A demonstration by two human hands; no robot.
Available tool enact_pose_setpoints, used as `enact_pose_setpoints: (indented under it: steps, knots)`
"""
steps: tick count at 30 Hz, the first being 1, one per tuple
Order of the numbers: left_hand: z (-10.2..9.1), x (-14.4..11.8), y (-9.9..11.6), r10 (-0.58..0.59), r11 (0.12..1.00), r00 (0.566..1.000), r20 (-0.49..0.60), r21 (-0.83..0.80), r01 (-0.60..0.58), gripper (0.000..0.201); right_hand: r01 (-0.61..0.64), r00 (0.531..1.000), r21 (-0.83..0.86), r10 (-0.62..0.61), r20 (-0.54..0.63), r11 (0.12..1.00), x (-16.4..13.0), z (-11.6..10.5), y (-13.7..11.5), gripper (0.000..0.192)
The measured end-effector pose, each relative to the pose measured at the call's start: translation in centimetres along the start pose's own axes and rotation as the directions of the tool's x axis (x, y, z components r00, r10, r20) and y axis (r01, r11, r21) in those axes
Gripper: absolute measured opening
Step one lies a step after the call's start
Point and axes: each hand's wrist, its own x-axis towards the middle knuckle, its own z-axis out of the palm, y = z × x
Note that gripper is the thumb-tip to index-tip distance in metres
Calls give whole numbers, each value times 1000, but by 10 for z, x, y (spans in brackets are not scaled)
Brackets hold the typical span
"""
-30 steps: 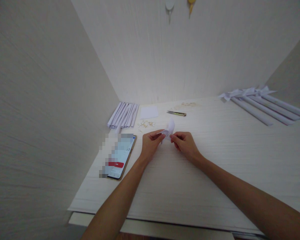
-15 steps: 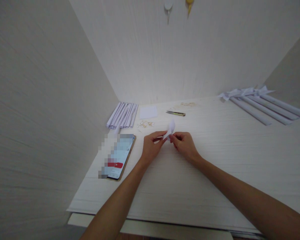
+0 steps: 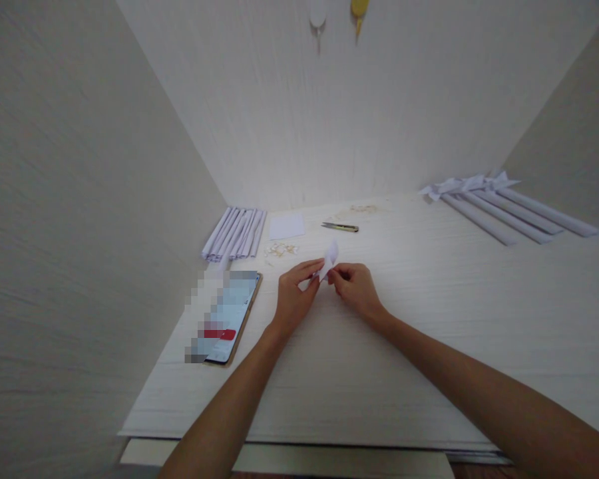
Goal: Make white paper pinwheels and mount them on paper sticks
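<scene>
A small folded piece of white paper (image 3: 331, 253) is held between both hands above the middle of the table. My left hand (image 3: 295, 293) pinches its lower left part between thumb and fingers. From the other side, my right hand (image 3: 355, 287) grips the lower right edge, its fingers curled inward. The fingers hide part of the paper's folds. Just beyond the hands lie a pair of thread snips (image 3: 340, 227) and a flat white paper square (image 3: 286, 226). A little heap of small pale bits (image 3: 281, 249) sits left of the held paper.
At the back left is a bundle of rolled white paper tubes (image 3: 235, 233). A phone (image 3: 229, 318) with a lit screen lies on the left. Longer paper tubes with pointed folded pieces (image 3: 472, 186) rest at the back right. Walls enclose the white table (image 3: 429, 306).
The whole view has shifted, so things appear slightly further left. Both hands keep hold of the paper, which looks a little more turned and narrower.
</scene>
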Motion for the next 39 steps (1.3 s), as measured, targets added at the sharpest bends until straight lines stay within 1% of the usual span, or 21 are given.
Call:
enact_pose_setpoints:
  steps: [3,9,13,29,39]
  knots:
    - [0,0,1,-15,1000,1000,1,0,15,25,22,1000,-16,-22,-10,1000,-1,0,-1,25]
    - [1,1,4,-186,975,982,-19,-123,183,31,40,999,-42,-40,-4,998,-1,0,-1,26]
    - [1,2,2,-240,953,970,-34,-198,229,34,54,999,-69,-53,13,996,0,0,-1,26]
    - [1,1,2,-224,964,974,-23,-150,218,34,65,997,-94,-61,44,993,0,0,-3,26]
    - [2,0,3,-223,965,975,-6,-141,220,35,67,997,-164,-59,50,984,-1,-1,-5,26]
